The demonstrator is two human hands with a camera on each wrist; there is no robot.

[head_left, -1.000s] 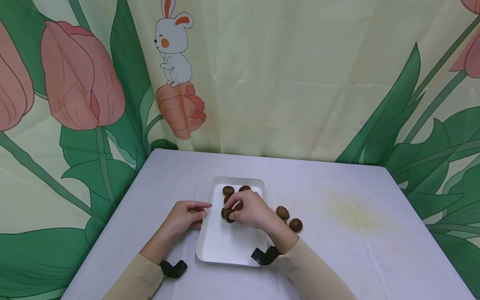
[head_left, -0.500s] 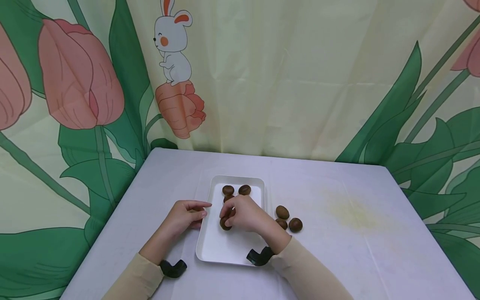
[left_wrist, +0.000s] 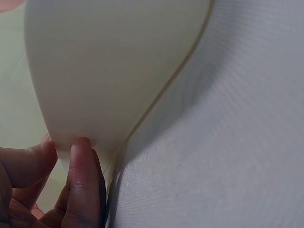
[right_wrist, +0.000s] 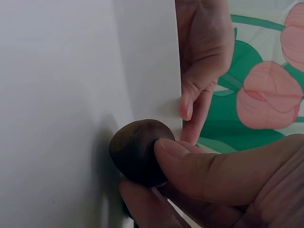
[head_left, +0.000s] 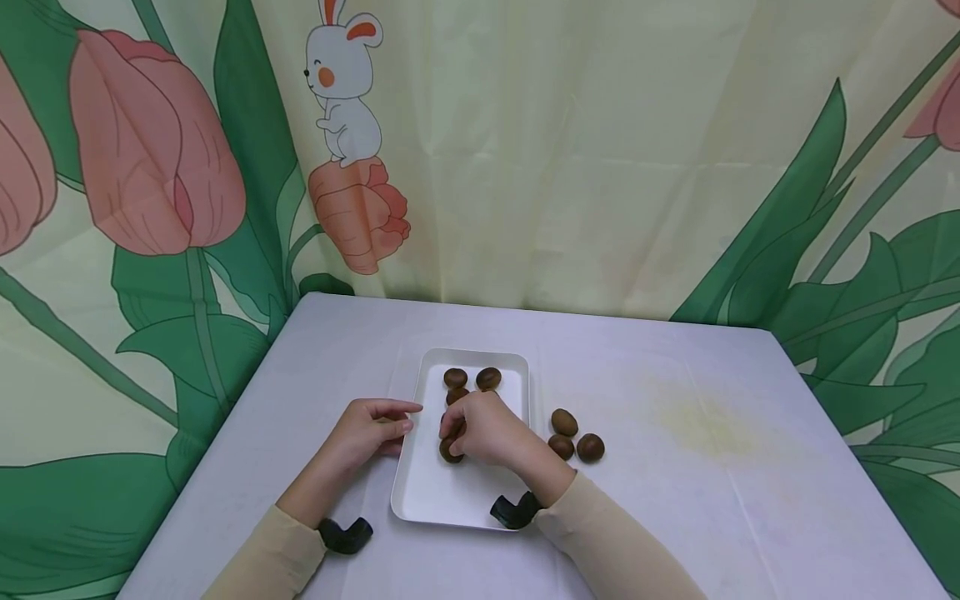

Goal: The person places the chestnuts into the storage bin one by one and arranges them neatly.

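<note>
A white rectangular tray lies on the table. Over its middle, my right hand pinches a brown chestnut between thumb and fingers, low against the tray floor in the right wrist view. Further up the tray sit other chestnuts, among them one at the back left and one at the back right; my right hand partly hides some. My left hand rests at the tray's left edge. In the left wrist view its fingertips touch the outside of the tray wall.
Right of the tray, three loose chestnuts lie close together on the white tablecloth. Behind the table hangs a curtain printed with tulips and a rabbit. Dark curved pieces are worn at both wrists.
My right hand has shifted left and slightly nearer with the chestnut, then stayed almost still over the last half second. My left hand has kept its place at the tray edge.
</note>
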